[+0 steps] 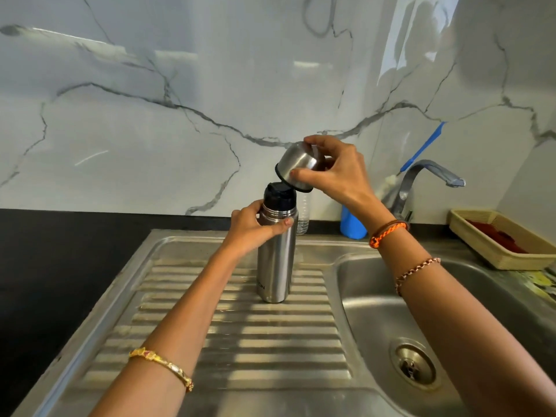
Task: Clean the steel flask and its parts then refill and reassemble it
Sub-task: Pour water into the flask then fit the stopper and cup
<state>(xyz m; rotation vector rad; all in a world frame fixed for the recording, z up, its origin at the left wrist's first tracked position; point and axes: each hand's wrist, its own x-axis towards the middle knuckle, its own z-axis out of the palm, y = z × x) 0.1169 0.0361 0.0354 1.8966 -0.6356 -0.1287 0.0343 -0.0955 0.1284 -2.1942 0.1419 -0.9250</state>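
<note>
A steel flask stands upright on the ribbed drainboard of the steel sink. Its dark inner stopper sits in the neck. My left hand grips the flask just below the neck. My right hand holds the steel cup lid tilted, mouth down, just above and to the right of the stopper; the lid's dark rim nearly touches the stopper's top.
The sink basin with its drain lies to the right. A tap stands behind it. A blue bottle and a clear plastic bottle stand at the back. A beige tray sits far right.
</note>
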